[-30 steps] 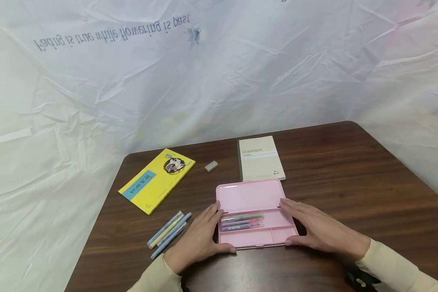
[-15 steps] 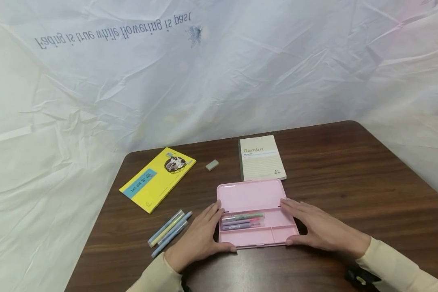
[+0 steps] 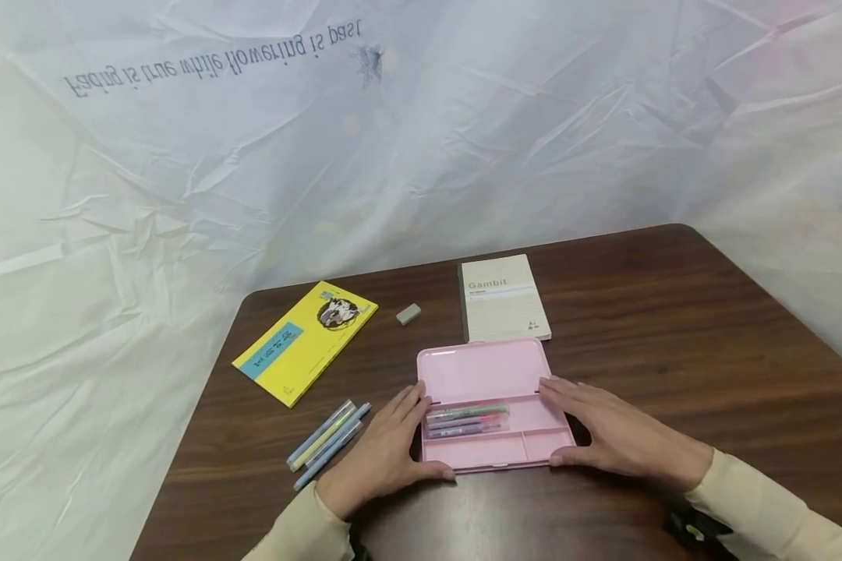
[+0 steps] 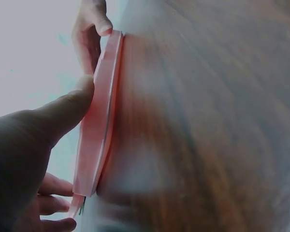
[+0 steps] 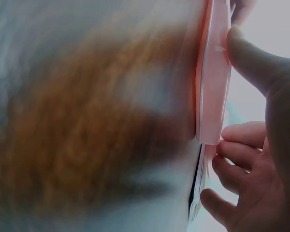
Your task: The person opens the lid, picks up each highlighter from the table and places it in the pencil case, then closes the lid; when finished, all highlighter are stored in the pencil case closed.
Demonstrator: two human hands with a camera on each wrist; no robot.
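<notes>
Our bare L hand [image 3: 387, 448] & R hand [image 3: 617, 432] grip opp. sides of an open pink rectangular plastic case [image 3: 484, 372] on the dark-brown wood-grain surface [image 3: 681, 327]. Its lid edge sits v. close to a cream paper notebook [image 3: 507, 304]; slim blue & yellow pens [image 3: 333, 445] lie nr L hand; surface runs wide on R. Hands & case unmoved vs. prev. frame.
</notes>
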